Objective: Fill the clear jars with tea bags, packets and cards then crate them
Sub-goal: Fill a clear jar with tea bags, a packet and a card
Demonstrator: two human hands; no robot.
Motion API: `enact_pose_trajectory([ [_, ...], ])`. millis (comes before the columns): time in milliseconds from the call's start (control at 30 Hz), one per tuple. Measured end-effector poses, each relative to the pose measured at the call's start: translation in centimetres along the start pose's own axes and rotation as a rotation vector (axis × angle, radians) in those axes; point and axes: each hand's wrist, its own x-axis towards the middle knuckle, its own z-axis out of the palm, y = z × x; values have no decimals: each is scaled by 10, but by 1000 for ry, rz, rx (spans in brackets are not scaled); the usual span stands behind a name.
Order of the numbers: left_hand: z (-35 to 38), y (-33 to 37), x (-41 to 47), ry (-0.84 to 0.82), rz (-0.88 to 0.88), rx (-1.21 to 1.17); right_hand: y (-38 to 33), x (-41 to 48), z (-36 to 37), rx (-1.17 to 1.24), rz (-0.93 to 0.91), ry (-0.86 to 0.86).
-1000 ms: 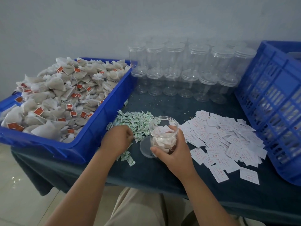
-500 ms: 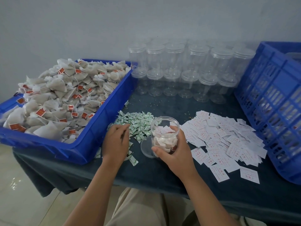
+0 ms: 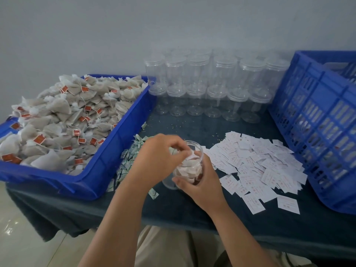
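Note:
An open clear jar point(image 3: 189, 170) stands on the dark table near the front, partly filled with tea bags and a white card. My right hand point(image 3: 200, 182) grips the jar's side from the right. My left hand point(image 3: 158, 160) hovers over the jar's mouth, its fingertips curled together and pinching what looks like a small green packet. The pile of green packets point(image 3: 126, 164) lies just left of the jar, half hidden by my left hand. White cards point(image 3: 260, 160) are spread out to the right. The jar's clear lid point(image 3: 167, 185) lies flat beside its base.
A blue tray point(image 3: 100, 170) heaped with tea bags point(image 3: 67, 120) fills the left side. Several lidded empty jars point(image 3: 212, 83) are stacked in two tiers against the back wall. A tall blue slotted crate point(image 3: 317, 122) stands at the right edge.
My left hand has lifted off the green packet pile and moved right to the jar's mouth. My right hand has kept its grip on the jar.

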Motion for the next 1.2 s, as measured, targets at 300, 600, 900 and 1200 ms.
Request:
enact_pose_trajectory([
  [300, 13, -1, 13, -149, 0, 213, 4, 4, 0, 43, -14, 56],
  [600, 62, -35, 31, 303, -446, -509, 6, 4, 2, 157, -15, 225],
  [900, 92, -60, 80, -465, -327, 191, 8, 8, -1, 151, -26, 313],
  [1200, 91, -60, 76, -337, -317, 41, 5, 7, -1, 125, -32, 336],
])
